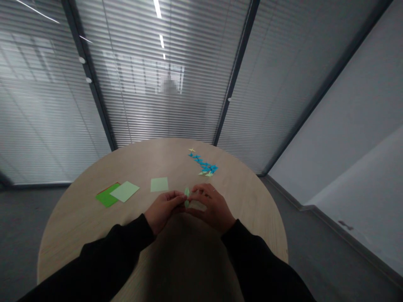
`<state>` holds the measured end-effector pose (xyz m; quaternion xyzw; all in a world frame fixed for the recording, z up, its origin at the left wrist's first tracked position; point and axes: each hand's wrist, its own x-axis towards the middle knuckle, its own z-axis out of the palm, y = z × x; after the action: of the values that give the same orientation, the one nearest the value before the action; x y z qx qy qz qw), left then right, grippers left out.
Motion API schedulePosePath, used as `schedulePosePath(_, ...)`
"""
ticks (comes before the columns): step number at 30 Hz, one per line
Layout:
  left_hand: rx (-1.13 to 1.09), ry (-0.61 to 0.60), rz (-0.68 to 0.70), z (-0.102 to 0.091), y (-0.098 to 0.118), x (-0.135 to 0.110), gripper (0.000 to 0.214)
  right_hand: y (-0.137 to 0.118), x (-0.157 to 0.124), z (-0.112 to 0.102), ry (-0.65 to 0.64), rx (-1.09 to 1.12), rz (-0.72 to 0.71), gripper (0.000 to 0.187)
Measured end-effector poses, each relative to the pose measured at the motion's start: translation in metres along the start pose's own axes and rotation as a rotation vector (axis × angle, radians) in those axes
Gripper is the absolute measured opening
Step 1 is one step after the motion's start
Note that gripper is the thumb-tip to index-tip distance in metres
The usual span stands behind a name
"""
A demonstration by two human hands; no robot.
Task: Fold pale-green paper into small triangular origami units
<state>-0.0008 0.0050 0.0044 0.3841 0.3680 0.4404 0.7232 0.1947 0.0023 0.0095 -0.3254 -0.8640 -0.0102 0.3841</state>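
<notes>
Both of my hands meet over the middle of a round wooden table (pixel 94 235). My left hand (pixel 162 209) and my right hand (pixel 210 207) pinch a small, partly folded piece of pale green paper (pixel 187 192) between their fingertips. One folded tip of it stands up between the hands. Both forearms wear dark sleeves.
A loose pale green square sheet (pixel 159 184) lies just beyond my left hand. Farther left is a small stack of coloured sheets (pixel 118 193), pale green over bright green. A row of several small folded paper pieces (pixel 203 164), mostly blue, runs across the far right. Glass walls with blinds stand behind the table.
</notes>
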Motion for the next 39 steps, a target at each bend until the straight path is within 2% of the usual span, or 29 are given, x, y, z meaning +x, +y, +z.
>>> schedulePosePath(7, -0.023, -0.056, 0.001, 0.002, 0.001, 0.000, 0.035, -0.001, 0.000, 0.002, -0.024, -0.066, 0.027, 0.032)
schedulePosePath(13, -0.006, -0.013, 0.003, 0.002, 0.001, -0.001, 0.030, -0.003, 0.001, 0.001, -0.027, -0.056, 0.061, 0.026)
schedulePosePath(18, -0.008, -0.016, -0.010, 0.001, -0.001, 0.001, 0.035, -0.008, 0.001, 0.003, -0.024, -0.043, 0.096, 0.023)
schedulePosePath(24, -0.024, -0.040, 0.021, 0.000, -0.004, 0.003, 0.035, -0.010, 0.001, 0.005, 0.031, -0.074, 0.048, 0.008)
schedulePosePath(28, -0.050, -0.075, 0.002, 0.002, -0.003, 0.002, 0.034, -0.011, 0.001, 0.007, -0.010, -0.072, -0.001, 0.013)
schedulePosePath(39, -0.045, -0.031, -0.036, 0.004, -0.001, -0.001, 0.024, -0.016, -0.002, 0.008, -0.103, -0.083, 0.042, 0.016)
